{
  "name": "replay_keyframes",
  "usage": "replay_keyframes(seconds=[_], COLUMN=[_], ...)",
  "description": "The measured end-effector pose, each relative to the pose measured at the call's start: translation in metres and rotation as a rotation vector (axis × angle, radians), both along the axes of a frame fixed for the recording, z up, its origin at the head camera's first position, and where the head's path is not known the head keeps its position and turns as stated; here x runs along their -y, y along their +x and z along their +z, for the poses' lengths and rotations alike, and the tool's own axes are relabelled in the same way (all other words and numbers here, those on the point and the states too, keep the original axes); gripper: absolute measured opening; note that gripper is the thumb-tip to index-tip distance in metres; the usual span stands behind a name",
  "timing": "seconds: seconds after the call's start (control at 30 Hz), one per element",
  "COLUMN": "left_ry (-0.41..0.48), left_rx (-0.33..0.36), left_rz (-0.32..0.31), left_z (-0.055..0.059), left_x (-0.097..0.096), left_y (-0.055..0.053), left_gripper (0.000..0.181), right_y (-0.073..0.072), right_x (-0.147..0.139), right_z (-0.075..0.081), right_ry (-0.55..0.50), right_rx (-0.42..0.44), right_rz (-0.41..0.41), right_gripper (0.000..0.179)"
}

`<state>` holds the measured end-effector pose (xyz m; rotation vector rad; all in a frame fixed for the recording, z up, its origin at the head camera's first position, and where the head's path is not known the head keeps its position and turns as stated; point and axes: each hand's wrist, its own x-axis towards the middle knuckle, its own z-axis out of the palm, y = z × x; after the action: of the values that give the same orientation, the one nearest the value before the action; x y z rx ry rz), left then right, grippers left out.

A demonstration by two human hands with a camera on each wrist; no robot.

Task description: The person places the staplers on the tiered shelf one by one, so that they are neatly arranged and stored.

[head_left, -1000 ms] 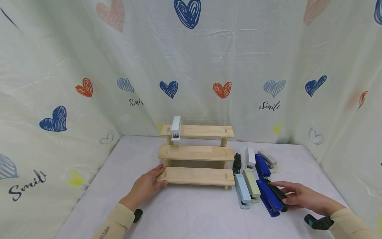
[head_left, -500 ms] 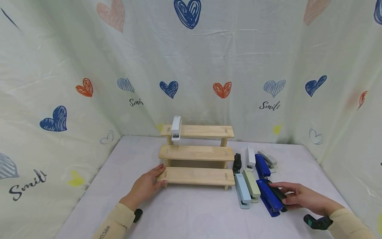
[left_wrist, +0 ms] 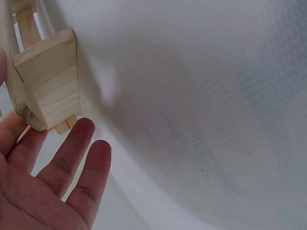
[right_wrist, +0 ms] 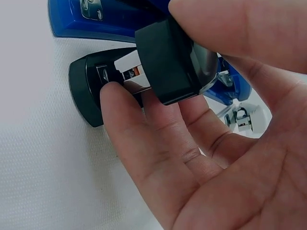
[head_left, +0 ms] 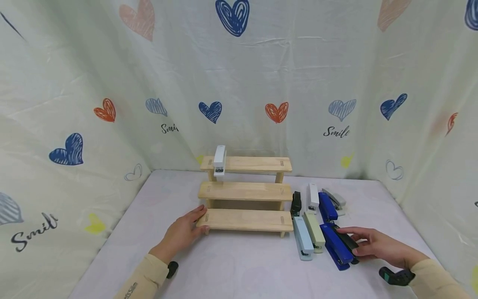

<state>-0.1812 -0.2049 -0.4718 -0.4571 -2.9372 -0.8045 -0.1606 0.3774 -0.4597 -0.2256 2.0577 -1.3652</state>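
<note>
My left hand [head_left: 180,236] touches the left end of the lowest board of a three-tier wooden stand [head_left: 244,220]. Its fingers are fairly straight in the left wrist view, the fingertips against the board end [left_wrist: 29,108]. On the right, my right hand [head_left: 386,248] pinches a black stapler [head_left: 347,242], with the thumb above and the fingers at its side and gap. The black stapler [right_wrist: 165,62] lies beside a blue stapler [head_left: 336,245], which partly hides it in the head view. A white stapler [head_left: 220,160] sits at the left of the top board.
Left of the blue stapler lie a light green stapler [head_left: 314,230] and a light blue one [head_left: 303,237]. Behind them are a small black stapler [head_left: 296,202], a white stapler [head_left: 313,197], another blue stapler [head_left: 327,205] and a grey stapler [head_left: 333,197]. A curtain [head_left: 246,74] hangs behind the table.
The head view has shifted very slightly. Both hands stay where they were, and the staplers show no clear movement.
</note>
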Motion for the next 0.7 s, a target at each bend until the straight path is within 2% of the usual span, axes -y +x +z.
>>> replay_keyframes(seconds=[0.37,0.7], left_ry=[0.062,0.068], left_rx=[0.019,0.039], left_rz=[0.018,0.040], left_z=[-0.0066,-0.0030], left_x=[0.0004,-0.0013], left_y=[-0.0022,-0.0006], left_gripper=[0.066,0.065], right_y=[-0.0001,0.0002], right_x=[-0.0019,-0.0036], right_z=[-0.0039,-0.0056], right_ry=[-0.008,-0.012], right_rx=[0.012,-0.002], right_rz=[0.000,0.009], right_gripper=[0.061,0.059])
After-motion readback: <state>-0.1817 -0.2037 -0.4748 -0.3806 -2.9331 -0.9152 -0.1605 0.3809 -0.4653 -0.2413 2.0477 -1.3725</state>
